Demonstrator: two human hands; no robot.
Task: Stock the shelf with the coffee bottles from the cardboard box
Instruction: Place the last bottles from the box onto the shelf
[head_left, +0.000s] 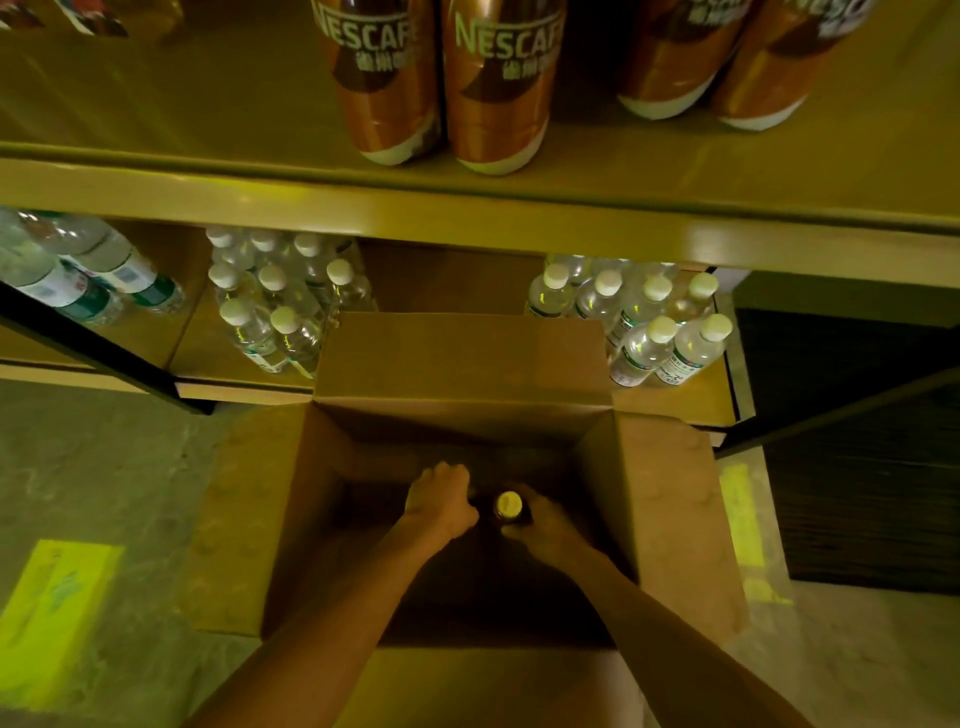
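My left hand: deep in the cardboard box, curled shut, maybe on a bottle. It is too dark to tell.
My right hand: wrapped around a coffee bottle with a yellow cap, low in the box.
Done: four coffee bottles on the shelf above; two stand in front.
Left: I think few. The box looks almost bare around my hands.
Below: water bottles on the low shelf.
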